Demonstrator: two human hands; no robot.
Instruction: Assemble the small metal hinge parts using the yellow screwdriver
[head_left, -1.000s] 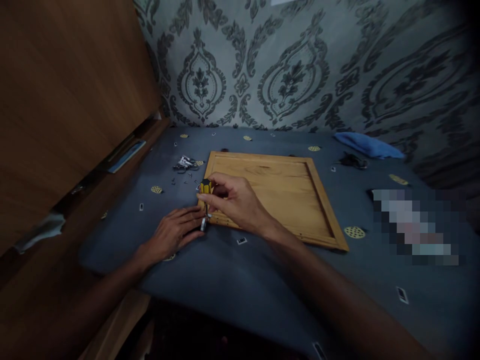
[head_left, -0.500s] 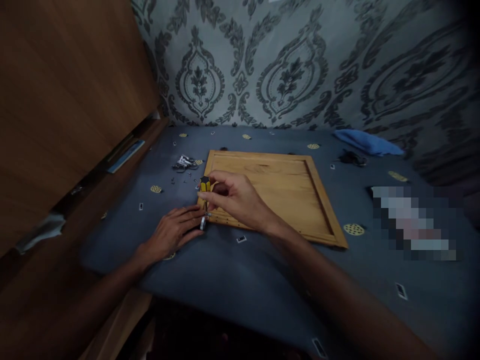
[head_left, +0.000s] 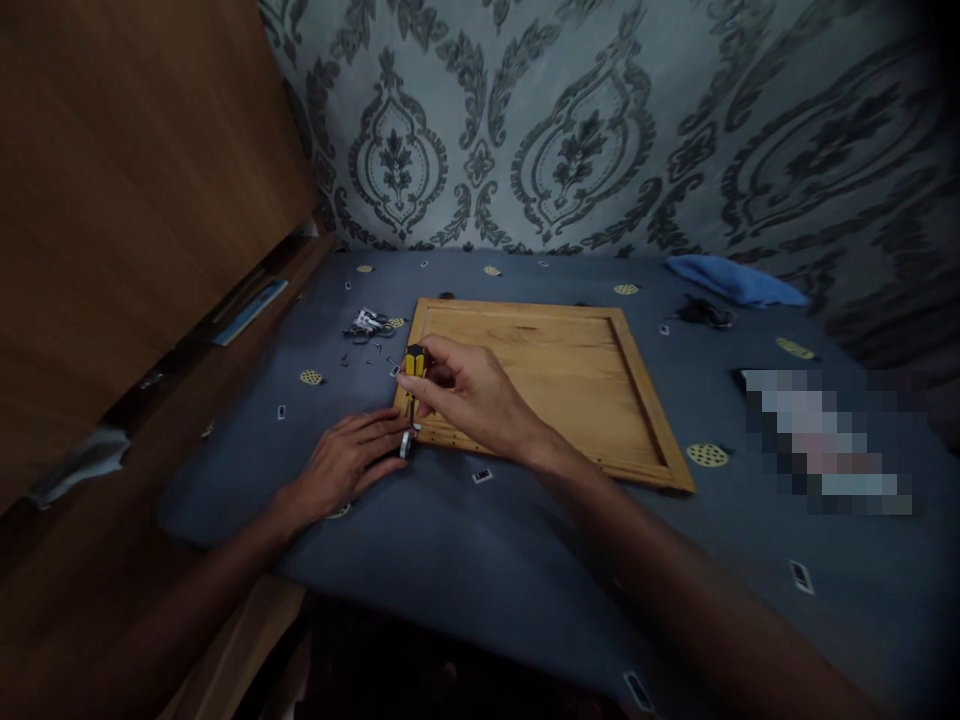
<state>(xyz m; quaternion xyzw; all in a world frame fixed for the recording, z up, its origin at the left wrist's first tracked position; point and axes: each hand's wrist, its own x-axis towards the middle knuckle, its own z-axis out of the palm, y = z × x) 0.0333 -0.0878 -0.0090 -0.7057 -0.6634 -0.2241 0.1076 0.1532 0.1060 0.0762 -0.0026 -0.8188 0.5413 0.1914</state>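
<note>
My right hand (head_left: 480,395) grips a screwdriver (head_left: 415,362) with a yellow and black handle, held upright. Its shaft points down at a small metal hinge (head_left: 406,443) on the near left corner of a framed wooden panel (head_left: 555,390). My left hand (head_left: 349,458) rests at that corner, fingers stretched forward, with the hinge between fingertips and thumb. The screwdriver's tip meets the hinge area; whether a screw sits under it is too small to tell. Small screws (head_left: 371,355) lie loose left of the panel.
Several metal hinges (head_left: 369,322) lie in a pile beyond the screws. A blue cloth (head_left: 739,280) and a dark object (head_left: 703,312) are at the back right. Wooden furniture (head_left: 150,200) rises along the left, and a patterned wall (head_left: 480,120) stands behind the cloth-covered surface (head_left: 480,560).
The screwdriver handle has tilted slightly and turned in my right fingers, which shifted a little. My left hand stays at the hinge. The panel has not moved.
</note>
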